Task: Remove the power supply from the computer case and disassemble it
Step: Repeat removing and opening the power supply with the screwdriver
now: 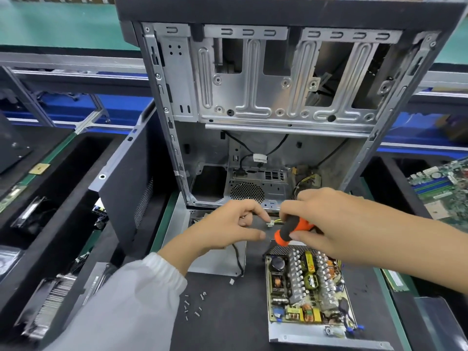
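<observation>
PSU is already out of the computer case [266,79] and lying on the counter [228,312] w/ its cover off: the open power supply board [306,287] is sitting in its metal tray at front right, coils and heatsinks showing. The grey cover [217,259] is lying just behind the left hand, and loose screws [193,304] are sitting on the counter near the white sleeve. So removal looks done, teardown prob. halfway; board is still sitting in the tray and wiring still looks attached.

Left hand [228,231] is reaching in from lower left, palm down, index finger and thumb pinching a small white connector [270,223] w/ yellow wires, other fingers loosely curled. Right hand [326,224] is coming in from the right, fingers wrapped around the orange-black screwdriver [291,230], handle end pointing toward the board; tip is hidden under the hand. Both hands are working just above the board's rear edge, in front of the case opening.
</observation>
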Motion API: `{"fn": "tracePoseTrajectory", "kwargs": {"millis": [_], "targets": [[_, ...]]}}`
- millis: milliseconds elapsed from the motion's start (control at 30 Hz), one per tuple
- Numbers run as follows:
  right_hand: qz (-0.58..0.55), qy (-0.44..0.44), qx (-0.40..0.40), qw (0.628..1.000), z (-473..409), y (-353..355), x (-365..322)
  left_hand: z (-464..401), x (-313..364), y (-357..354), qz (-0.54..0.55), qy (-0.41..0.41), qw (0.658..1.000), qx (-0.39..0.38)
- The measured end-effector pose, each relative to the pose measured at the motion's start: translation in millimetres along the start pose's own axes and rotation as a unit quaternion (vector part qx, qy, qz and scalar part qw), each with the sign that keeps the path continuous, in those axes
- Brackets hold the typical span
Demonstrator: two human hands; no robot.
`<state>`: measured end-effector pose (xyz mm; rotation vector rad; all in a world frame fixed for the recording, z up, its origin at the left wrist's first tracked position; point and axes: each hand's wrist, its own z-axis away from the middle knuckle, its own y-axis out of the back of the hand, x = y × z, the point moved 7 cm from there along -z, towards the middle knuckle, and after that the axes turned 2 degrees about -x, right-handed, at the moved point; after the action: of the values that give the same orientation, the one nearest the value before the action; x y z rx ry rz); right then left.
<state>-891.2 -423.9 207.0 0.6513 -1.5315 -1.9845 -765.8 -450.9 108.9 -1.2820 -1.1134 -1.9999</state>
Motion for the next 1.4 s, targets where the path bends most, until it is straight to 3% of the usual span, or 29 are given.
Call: {"fn": "tracePoseTrajectory", "kwargs": {"millis": [300, 500, 633, 733, 933, 1033, 1167, 1267, 1400], "targets": [[-0.113, 0.016, 0.112, 0.987, 25, 44, 21, 18, -29, 9, 0.18, 0.132, 0.969, 0.106], [-0.313, -0.02, 0.184, 0.932, 38, 74, 51, 26, -37, -4, 0.274, 0.183, 0.935, 0.133], [-0.4, -0.023, 0.178, 0.899, 37, 60, 58, 29, -26, -19, 0.464, 0.119, 0.873, 0.097], [-0.42, -0.034, 0.183, 0.888, 42, 50, 65, 27, -15, -17, 0.492, 0.07, 0.861, 0.103], [-0.463, -0.103, 0.263, 0.84, 77, 36, 96, 6, 7, -10, 0.385, 0.024, 0.914, 0.123], [-0.471, -0.141, 0.297, 0.818, 103, 27, 112, -9, 12, -6, 0.242, 0.036, 0.952, 0.184], [-0.451, -0.174, 0.315, 0.817, 134, 13, 122, -43, 26, -34, 0.049, 0.079, 0.983, 0.159], [-0.459, -0.194, 0.361, 0.789, 161, 8, 129, -74, 37, -60, -0.146, 0.091, 0.975, 0.143], [-0.417, -0.239, 0.408, 0.776, 191, 4, 138, -109, 36, -101, -0.271, 0.15, 0.95, 0.041]]}}
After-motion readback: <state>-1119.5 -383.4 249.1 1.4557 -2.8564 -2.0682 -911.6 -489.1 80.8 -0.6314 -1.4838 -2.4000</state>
